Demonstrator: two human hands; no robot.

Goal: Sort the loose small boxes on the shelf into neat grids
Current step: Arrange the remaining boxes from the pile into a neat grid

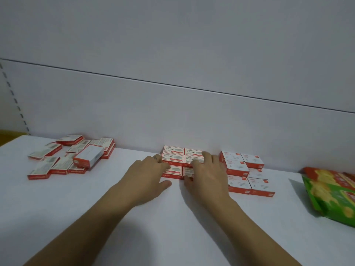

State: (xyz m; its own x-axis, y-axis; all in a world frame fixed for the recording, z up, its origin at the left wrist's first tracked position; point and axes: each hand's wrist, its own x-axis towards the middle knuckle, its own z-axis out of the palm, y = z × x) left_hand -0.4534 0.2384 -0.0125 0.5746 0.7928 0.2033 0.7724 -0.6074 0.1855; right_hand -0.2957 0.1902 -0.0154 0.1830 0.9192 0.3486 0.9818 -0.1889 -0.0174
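A grid of small red-and-white boxes (173,153) lies flat at the back of the white shelf (96,208), two across and stacked higher at the back. My left hand (148,175) touches the grid's left side at the front-left box, thumb low on the shelf. My right hand (206,173) rests over the grid's right side, fingers spread across the front-right box (187,171). A loose heap of the same boxes (73,156) lies scattered at the left. A second neat grid of taller red-and-white boxes (244,169) stands just right of my right hand.
Green and red snack bags (330,191) lie at the right edge of the shelf. The grey back panel (172,112) rises right behind the boxes. A yellow object (7,136) shows at the far left.
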